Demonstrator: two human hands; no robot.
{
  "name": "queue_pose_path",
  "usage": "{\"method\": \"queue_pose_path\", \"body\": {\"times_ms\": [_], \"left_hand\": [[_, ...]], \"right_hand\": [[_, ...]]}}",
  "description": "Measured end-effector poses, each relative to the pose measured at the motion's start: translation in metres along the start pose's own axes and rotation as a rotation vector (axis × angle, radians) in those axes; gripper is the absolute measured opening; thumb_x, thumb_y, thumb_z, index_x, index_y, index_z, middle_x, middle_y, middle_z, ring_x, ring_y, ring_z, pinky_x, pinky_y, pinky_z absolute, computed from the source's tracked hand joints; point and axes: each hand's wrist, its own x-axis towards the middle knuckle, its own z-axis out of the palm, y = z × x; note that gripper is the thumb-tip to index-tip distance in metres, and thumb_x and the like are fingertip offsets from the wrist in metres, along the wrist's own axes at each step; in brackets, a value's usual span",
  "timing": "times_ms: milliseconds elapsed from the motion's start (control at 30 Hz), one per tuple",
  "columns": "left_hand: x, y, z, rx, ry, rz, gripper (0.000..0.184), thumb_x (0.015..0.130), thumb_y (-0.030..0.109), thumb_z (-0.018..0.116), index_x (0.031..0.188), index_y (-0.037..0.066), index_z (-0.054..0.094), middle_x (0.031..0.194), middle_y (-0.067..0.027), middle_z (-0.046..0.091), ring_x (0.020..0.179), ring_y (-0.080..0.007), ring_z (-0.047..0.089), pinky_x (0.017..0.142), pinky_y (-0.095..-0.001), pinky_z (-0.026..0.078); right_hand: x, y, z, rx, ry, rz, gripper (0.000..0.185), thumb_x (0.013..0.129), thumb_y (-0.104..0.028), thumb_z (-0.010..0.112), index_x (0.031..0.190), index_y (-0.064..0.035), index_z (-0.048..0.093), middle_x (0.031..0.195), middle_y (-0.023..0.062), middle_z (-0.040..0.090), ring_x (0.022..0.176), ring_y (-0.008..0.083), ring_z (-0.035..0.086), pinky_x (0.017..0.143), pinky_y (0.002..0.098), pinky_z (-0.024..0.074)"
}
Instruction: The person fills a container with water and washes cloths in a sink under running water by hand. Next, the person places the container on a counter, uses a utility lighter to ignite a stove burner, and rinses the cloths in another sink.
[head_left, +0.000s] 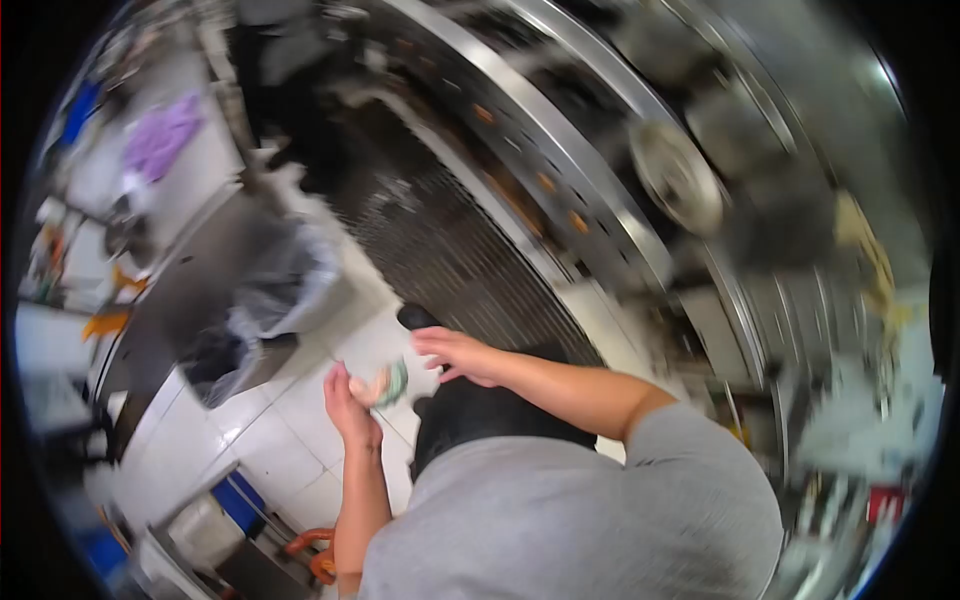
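Note:
My left hand (350, 408) is low in the middle of the view, with a small crumpled pink and green bundle (388, 385) held at its thumb side. Blur hides what the bundle is made of. To the right of it, my right hand (462, 357) is raised with its fingers apart and nothing in them. A gap separates my right hand from the bundle.
Lined bins (285, 285) stand left of my hands on the white tiled floor (265, 440). A ribbed dark mat (450, 240) runs beside the steel cooking line (560, 130). A purple cloth (163, 137) lies on the left counter. Another person (285, 80) stands at the top.

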Motion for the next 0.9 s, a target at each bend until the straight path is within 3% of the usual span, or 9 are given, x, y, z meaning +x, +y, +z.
{"method": "queue_pose_path", "body": {"times_ms": [133, 200, 233, 367, 533, 667, 767, 867, 900], "left_hand": [[-0.074, -0.045, 0.071, -0.025, -0.459, -0.290, 0.033, 0.090, 0.026, 0.050, 0.113, 0.003, 0.049, 0.108, -0.0060, 0.051, 0.098, -0.0144, 0.047, 0.085, -0.0292, 0.038], [-0.090, -0.083, 0.066, 0.113, -0.456, -0.284, 0.032, 0.090, 0.025, 0.051, 0.113, 0.003, 0.049, 0.111, -0.0064, 0.051, 0.103, -0.0155, 0.047, 0.087, -0.0298, 0.037], [-0.094, -0.103, 0.056, 0.184, -0.450, -0.274, 0.032, 0.090, 0.024, 0.051, 0.113, 0.004, 0.049, 0.113, -0.0066, 0.051, 0.105, -0.0161, 0.047, 0.088, -0.0302, 0.037], [-0.081, -0.178, -0.018, 0.509, -0.432, -0.444, 0.029, 0.087, 0.022, 0.051, 0.112, 0.007, 0.052, 0.108, -0.0075, 0.057, 0.100, -0.0179, 0.053, 0.083, -0.0302, 0.041], [-0.072, -0.263, -0.108, 0.780, -0.293, -0.555, 0.029, 0.086, 0.026, 0.051, 0.110, 0.010, 0.053, 0.102, -0.0061, 0.059, 0.091, -0.0176, 0.056, 0.077, -0.0313, 0.042], [-0.127, -0.327, -0.153, 0.799, -0.025, -0.605, 0.035, 0.084, 0.033, 0.053, 0.112, 0.012, 0.051, 0.105, -0.0066, 0.056, 0.096, -0.0202, 0.053, 0.080, -0.0371, 0.041], [-0.209, -0.358, -0.143, 0.639, 0.012, -0.694, 0.036, 0.084, 0.033, 0.053, 0.114, 0.013, 0.051, 0.108, -0.0070, 0.055, 0.098, -0.0204, 0.053, 0.080, -0.0373, 0.041], [-0.267, -0.380, -0.105, 0.789, -0.100, -0.629, 0.042, 0.083, 0.036, 0.051, 0.117, 0.011, 0.050, 0.114, -0.0086, 0.052, 0.104, -0.0238, 0.050, 0.086, -0.0414, 0.040], [-0.269, -0.391, -0.108, 0.783, -0.155, -0.570, 0.042, 0.083, 0.036, 0.049, 0.117, 0.011, 0.049, 0.117, -0.0072, 0.051, 0.106, -0.0243, 0.048, 0.085, -0.0424, 0.040]], "right_hand": [[-0.036, 0.078, -0.011, 0.441, 0.026, -0.001, 0.072, 0.081, -0.030, 0.062, 0.138, -0.0107, 0.022, 0.129, 0.0110, 0.041, 0.115, 0.0266, 0.044, 0.086, 0.0476, 0.0416], [-0.043, 0.116, -0.045, 0.550, 0.111, -0.049, 0.074, 0.079, -0.021, 0.064, 0.138, -0.0098, 0.022, 0.128, 0.0125, 0.042, 0.115, 0.0270, 0.044, 0.087, 0.0485, 0.0414], [-0.051, 0.133, -0.062, 0.541, 0.230, -0.039, 0.079, 0.068, -0.005, 0.066, 0.136, -0.0077, 0.025, 0.125, 0.0157, 0.043, 0.113, 0.0274, 0.045, 0.087, 0.0427, 0.0422], [-0.065, 0.238, -0.144, 0.188, 0.674, 0.002, 0.085, 0.050, 0.005, 0.061, 0.130, -0.0060, 0.034, 0.112, 0.0175, 0.049, 0.096, 0.0260, 0.051, 0.077, 0.0298, 0.0438], [-0.126, 0.340, -0.230, 0.077, 0.601, 0.073, 0.053, 0.056, 0.007, 0.062, 0.106, -0.0105, 0.058, 0.068, 0.0058, 0.055, 0.058, 0.0175, 0.052, 0.050, 0.0323, 0.0427], [-0.213, 0.376, -0.284, 0.123, 0.484, 0.252, 0.030, 0.073, -0.011, 0.065, 0.103, -0.0110, 0.059, 0.058, 0.0037, 0.052, 0.044, 0.0136, 0.045, 0.039, 0.0314, 0.0367], [-0.277, 0.454, -0.349, -0.125, 0.513, 0.223, 0.028, 0.073, -0.002, 0.053, 0.099, -0.0122, 0.058, 0.054, 0.0033, 0.048, 0.037, 0.0131, 0.041, 0.032, 0.0283, 0.0332], [-0.355, 0.560, -0.425, 0.064, 0.488, 0.303, 0.021, 0.071, -0.002, 0.046, 0.084, -0.0116, 0.058, 0.050, 0.0033, 0.044, 0.036, 0.0132, 0.038, 0.031, 0.0277, 0.0293], [-0.383, 0.605, -0.446, -0.340, 0.483, 0.145, 0.019, 0.069, -0.003, 0.047, 0.080, -0.0112, 0.060, 0.055, 0.0061, 0.049, 0.043, 0.0172, 0.047, 0.038, 0.0312, 0.0373]]}}
